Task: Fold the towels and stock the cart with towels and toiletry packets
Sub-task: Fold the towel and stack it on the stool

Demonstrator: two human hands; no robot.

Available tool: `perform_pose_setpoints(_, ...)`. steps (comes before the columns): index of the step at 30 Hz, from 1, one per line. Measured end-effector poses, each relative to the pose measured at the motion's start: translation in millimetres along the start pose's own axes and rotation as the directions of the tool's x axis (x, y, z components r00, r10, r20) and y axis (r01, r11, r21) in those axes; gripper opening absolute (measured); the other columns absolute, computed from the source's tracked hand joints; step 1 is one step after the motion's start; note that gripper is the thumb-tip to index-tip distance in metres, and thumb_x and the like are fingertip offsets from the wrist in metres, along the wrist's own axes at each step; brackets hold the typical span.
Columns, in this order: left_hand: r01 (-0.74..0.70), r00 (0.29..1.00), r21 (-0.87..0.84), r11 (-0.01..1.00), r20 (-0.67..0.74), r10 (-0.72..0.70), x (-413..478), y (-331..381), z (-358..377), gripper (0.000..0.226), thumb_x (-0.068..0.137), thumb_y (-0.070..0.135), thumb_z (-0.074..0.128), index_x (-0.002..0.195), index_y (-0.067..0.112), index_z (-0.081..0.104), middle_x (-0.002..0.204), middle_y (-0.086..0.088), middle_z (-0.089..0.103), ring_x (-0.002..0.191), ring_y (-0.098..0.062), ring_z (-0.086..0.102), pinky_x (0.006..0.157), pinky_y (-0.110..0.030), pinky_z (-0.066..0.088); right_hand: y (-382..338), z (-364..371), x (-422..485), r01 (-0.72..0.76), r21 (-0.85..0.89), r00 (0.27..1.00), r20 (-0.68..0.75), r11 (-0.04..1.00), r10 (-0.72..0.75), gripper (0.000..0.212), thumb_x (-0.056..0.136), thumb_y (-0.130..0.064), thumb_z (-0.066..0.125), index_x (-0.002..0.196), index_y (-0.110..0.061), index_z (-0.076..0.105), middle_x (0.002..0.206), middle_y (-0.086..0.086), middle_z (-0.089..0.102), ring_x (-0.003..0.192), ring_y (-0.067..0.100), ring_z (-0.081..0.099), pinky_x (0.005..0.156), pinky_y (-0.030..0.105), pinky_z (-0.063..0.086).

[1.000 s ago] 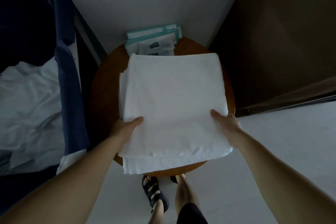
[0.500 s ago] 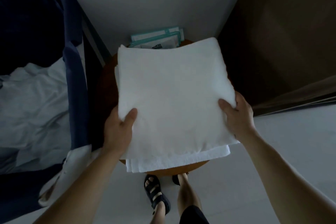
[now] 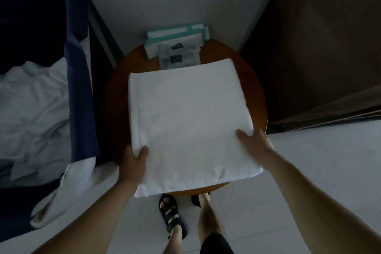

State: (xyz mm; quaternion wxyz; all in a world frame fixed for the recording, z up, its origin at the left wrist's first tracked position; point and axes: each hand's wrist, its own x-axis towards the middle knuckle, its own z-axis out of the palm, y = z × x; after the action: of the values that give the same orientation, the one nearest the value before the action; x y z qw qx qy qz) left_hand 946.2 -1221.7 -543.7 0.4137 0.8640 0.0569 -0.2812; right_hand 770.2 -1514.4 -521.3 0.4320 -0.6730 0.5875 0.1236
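at the round wooden desk (image 3: 257, 93) in the corner of the room, a folded towel (image 3: 189, 126) lay square across most of the top, its near edge overhanging the rim toward the person. layered edges showed along its left side; whether it was one towel folded thick or several stacked could not be told. the left hand (image 3: 133, 163) gripped the near-left edge, thumb on top, the other fingers hidden beneath the cloth. the right hand (image 3: 254, 142) gripped the right edge near the front in the same way, thumb on top, the remaining fingers out of sight below. both sets of fingers were thus closed on the towel, one at each side, with the bulk of the cloth lying ahead of them, between the hands and the toiletry packets (image 3: 177, 51) propped against the wall at the desk's far side. the towel's far edge lay just beside the nearest packet. whether the towel rested fully on the desk or was raised off it could not be settled.

judgement: folding appeared complete for this piece, and the step in hand was taking it up for stocking. no cart was in view. the next move would call for a level two-handed carry, with even support under both sides so the layers neither slide nor sag, and with clearance from the packets. an unmade bed (image 3: 31, 99) stood to the left.
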Motion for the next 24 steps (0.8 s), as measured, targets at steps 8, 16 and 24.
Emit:
perform_pose_setpoints(8, -0.251, 0.957, -0.064, 0.966, -0.164, 0.238, -2, 39, -12, 0.012, 0.102, 0.033, 0.052, 0.113, 0.032, 0.057, 0.089, 0.021, 0.059, 0.077, 0.011, 0.058, 0.065, -0.014, 0.041, -23, -34, -26, 0.171, 0.188, 0.976, -0.165, 0.967, -0.14, 0.03, 0.093, -0.046, 0.059, 0.11, -0.021, 0.056, 0.092, -0.008, 0.058, 0.079, 0.013, 0.058, 0.062, 0.028, 0.043)
perform_pose_setpoints(16, -0.097, 0.995, 0.218, 0.971, -0.013, 0.103, 13, 8, 13, 0.044, 0.104, 0.035, 0.045, 0.137, 0.007, 0.05, 0.128, -0.018, 0.061, 0.117, -0.037, 0.057, 0.094, -0.042, 0.043, 43, 25, -15, 0.029, 0.111, 0.993, -0.117, 0.993, -0.016, 0.041, 0.1, -0.049, 0.046, 0.126, -0.018, 0.049, 0.115, 0.009, 0.061, 0.093, 0.028, 0.056, 0.08, 0.041, 0.047)
perform_pose_setpoints(24, -0.04, 0.996, 0.307, 0.951, -0.058, 0.061, 20, 5, 18, 0.043, 0.105, 0.038, 0.041, 0.123, 0.0, 0.05, 0.119, -0.025, 0.061, 0.109, -0.04, 0.059, 0.08, -0.034, 0.033, 55, 37, -17, 0.081, -0.079, 0.971, -0.22, 0.994, -0.097, 0.031, 0.101, -0.056, 0.031, 0.106, -0.026, 0.037, 0.114, 0.012, 0.064, 0.09, 0.036, 0.059, 0.074, 0.04, 0.044)
